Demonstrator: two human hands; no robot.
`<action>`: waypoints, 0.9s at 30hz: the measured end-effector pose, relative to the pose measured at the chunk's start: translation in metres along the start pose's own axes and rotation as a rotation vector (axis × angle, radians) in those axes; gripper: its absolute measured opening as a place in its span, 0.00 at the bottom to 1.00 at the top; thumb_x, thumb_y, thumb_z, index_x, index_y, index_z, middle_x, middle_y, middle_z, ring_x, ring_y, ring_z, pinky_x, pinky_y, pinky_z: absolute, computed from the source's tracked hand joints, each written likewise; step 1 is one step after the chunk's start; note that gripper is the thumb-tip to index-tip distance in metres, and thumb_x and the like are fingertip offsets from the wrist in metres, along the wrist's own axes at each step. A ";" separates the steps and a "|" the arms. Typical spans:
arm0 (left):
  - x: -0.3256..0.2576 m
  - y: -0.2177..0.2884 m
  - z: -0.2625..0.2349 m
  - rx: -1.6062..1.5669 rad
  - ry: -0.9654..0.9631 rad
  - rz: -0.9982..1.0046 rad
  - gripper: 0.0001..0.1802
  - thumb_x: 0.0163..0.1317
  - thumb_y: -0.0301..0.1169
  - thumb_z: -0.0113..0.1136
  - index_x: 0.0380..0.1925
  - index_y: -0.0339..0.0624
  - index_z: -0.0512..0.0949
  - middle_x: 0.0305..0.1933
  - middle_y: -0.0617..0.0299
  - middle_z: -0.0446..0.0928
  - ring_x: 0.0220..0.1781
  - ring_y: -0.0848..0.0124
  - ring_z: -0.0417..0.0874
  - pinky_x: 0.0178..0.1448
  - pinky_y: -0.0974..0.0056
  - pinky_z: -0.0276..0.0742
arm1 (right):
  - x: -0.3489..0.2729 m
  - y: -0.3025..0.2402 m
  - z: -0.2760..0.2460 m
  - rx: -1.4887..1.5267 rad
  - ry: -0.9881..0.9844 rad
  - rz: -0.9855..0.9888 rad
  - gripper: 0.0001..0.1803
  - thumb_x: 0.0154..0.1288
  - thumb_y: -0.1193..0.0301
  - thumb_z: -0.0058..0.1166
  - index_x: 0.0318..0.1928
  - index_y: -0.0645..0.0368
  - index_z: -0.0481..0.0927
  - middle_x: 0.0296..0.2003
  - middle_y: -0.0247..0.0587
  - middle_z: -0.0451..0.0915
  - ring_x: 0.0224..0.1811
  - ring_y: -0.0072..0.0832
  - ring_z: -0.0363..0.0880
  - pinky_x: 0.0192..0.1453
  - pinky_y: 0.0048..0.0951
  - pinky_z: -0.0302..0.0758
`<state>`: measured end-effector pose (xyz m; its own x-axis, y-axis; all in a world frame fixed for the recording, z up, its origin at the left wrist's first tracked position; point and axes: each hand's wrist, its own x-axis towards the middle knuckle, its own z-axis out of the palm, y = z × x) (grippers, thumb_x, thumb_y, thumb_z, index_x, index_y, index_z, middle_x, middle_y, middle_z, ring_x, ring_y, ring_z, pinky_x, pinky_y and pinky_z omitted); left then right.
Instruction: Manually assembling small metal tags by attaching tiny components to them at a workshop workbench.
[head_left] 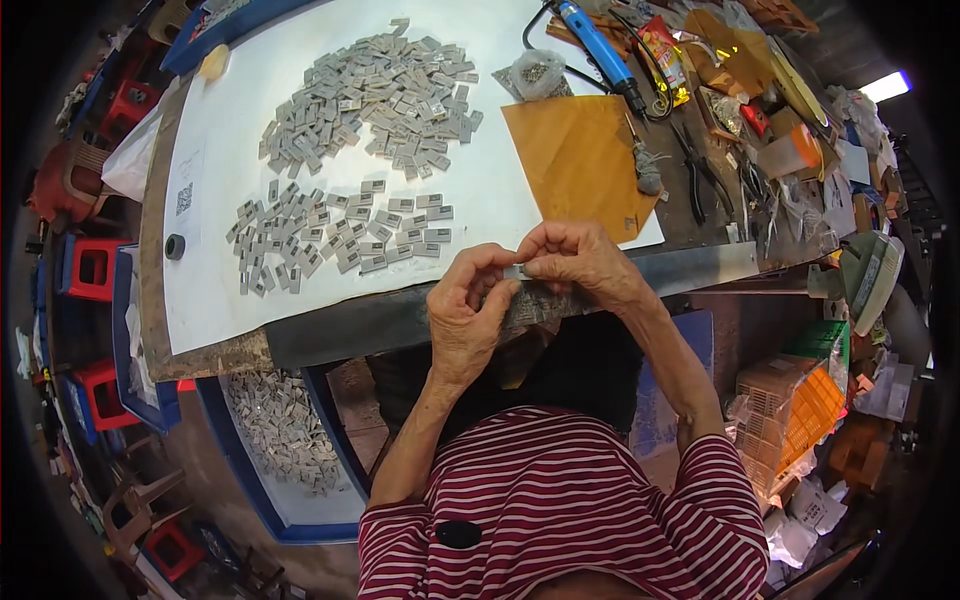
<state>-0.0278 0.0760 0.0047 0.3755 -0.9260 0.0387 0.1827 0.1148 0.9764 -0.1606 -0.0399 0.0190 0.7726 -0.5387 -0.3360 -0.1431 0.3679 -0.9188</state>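
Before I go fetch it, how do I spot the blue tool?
Find the big white sheet, then the brown sheet over its right side. By that sheet's far right corner is the long blue tool. Unlike the all-black pliers nearby, it has a bright blue body with a black tip.

Bare paper (486,190) leaves passage between grey pieces (370,95) and bag (537,76).

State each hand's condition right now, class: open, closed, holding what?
Left hand: closed, holding a small grey rectangular metallic-looking piece.
Right hand: closed, pinching the same piece.
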 end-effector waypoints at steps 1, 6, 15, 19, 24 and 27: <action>0.000 0.000 0.001 -0.001 0.002 0.001 0.15 0.52 0.13 0.56 0.40 0.34 0.72 0.39 0.65 0.73 0.38 0.82 0.73 0.43 0.78 0.70 | 0.000 0.001 0.000 0.013 0.007 -0.003 0.08 0.55 0.76 0.56 0.36 0.64 0.76 0.22 0.29 0.74 0.21 0.12 0.68 0.23 0.13 0.65; 0.000 -0.001 0.002 -0.107 0.039 -0.017 0.15 0.54 0.14 0.54 0.42 0.33 0.71 0.37 0.66 0.72 0.36 0.83 0.72 0.41 0.79 0.70 | -0.001 0.003 0.007 0.026 0.040 -0.057 0.07 0.56 0.74 0.56 0.35 0.64 0.77 0.21 0.27 0.73 0.21 0.11 0.67 0.24 0.13 0.64; 0.004 0.010 -0.007 0.442 0.077 0.202 0.11 0.49 0.18 0.59 0.35 0.34 0.75 0.32 0.58 0.72 0.25 0.75 0.73 0.30 0.72 0.71 | 0.005 -0.008 0.015 -0.113 0.062 -0.079 0.05 0.57 0.76 0.53 0.34 0.64 0.77 0.21 0.26 0.72 0.21 0.10 0.66 0.24 0.12 0.62; 0.002 0.015 -0.015 0.499 0.099 0.181 0.11 0.50 0.20 0.59 0.36 0.34 0.76 0.31 0.60 0.73 0.28 0.75 0.74 0.32 0.73 0.70 | 0.008 -0.013 0.021 -0.150 0.044 -0.055 0.06 0.57 0.75 0.53 0.36 0.64 0.77 0.21 0.27 0.72 0.22 0.11 0.67 0.25 0.13 0.64; 0.002 0.015 -0.026 0.507 0.110 0.196 0.10 0.50 0.20 0.59 0.35 0.34 0.75 0.31 0.59 0.73 0.27 0.75 0.73 0.31 0.73 0.69 | 0.012 -0.012 0.027 -0.367 -0.017 -0.150 0.09 0.57 0.77 0.53 0.39 0.65 0.76 0.22 0.26 0.72 0.24 0.11 0.68 0.28 0.15 0.66; 0.001 0.014 -0.032 0.521 0.108 0.276 0.09 0.50 0.19 0.58 0.34 0.34 0.74 0.31 0.55 0.72 0.26 0.66 0.74 0.29 0.67 0.70 | 0.015 -0.012 0.034 -0.516 -0.070 -0.242 0.10 0.55 0.78 0.53 0.40 0.65 0.74 0.24 0.30 0.72 0.25 0.15 0.70 0.30 0.19 0.68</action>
<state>0.0045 0.0886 0.0118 0.4408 -0.8421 0.3106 -0.3943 0.1291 0.9098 -0.1268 -0.0268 0.0321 0.8574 -0.5038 -0.1047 -0.2266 -0.1871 -0.9559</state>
